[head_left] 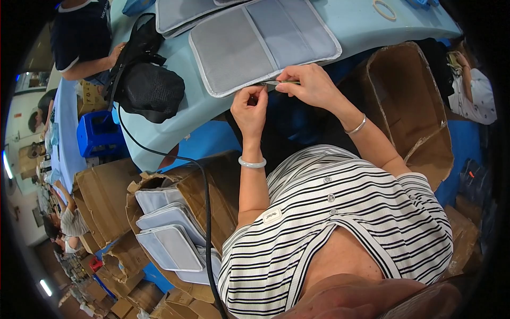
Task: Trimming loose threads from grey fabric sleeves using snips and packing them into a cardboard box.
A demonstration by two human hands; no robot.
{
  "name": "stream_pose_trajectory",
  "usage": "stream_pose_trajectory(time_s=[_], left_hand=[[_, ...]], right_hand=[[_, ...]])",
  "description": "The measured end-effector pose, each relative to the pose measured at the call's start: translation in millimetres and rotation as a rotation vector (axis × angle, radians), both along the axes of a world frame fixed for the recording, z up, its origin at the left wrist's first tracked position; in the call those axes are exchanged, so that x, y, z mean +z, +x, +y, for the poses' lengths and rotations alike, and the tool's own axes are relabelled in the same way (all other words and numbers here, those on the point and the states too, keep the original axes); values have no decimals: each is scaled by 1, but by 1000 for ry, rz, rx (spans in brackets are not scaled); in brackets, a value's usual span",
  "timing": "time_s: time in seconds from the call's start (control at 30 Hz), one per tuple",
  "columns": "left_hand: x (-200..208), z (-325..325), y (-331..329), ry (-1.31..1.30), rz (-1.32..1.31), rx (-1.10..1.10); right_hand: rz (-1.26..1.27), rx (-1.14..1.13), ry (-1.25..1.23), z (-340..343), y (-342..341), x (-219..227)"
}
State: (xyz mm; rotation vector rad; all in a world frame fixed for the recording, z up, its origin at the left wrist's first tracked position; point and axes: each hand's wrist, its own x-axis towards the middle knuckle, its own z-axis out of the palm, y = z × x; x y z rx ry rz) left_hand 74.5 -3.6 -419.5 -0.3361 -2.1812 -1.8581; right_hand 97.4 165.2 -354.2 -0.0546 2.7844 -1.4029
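Note:
A flat grey fabric panel (234, 53) with light piping and a seam down its middle lies at the table's near edge. Just below that edge, the fingers of my left hand (249, 112) are pinched together against the piping; what lies between them is too small to tell. From the right, my right hand (313, 87) grips a slim, pointed metal tool (288, 82), its tip close to my left fingertips. Fingers cover part of the tool, so its exact kind is unclear. Another grey panel (178, 13) lies beyond the first one.
A black mesh bag (151, 90) sits on the light-blue table (159, 139) at left, near another person's arm (95, 68). A cardboard box (135, 199) of similar panels stands at my left; an open box (409, 95) stands at right. A black cable (206, 212) hangs down.

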Motion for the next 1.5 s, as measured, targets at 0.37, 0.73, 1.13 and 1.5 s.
stream_pose_trajectory(time_s=[0.37, 0.73, 1.13, 1.5], left_hand=[[-7, -7, 1, -28, 54, 21], [8, 0, 8, 306, -356, -102], [1, 3, 7, 358, -356, -68], [-4, 0, 7, 326, -364, -82]], right_hand=[[-7, 24, 11, -2, 1, 2], [-29, -39, -27, 13, 9, -4], [-16, -2, -52, 5, 8, -2], [167, 10, 82, -6, -2, -6]])
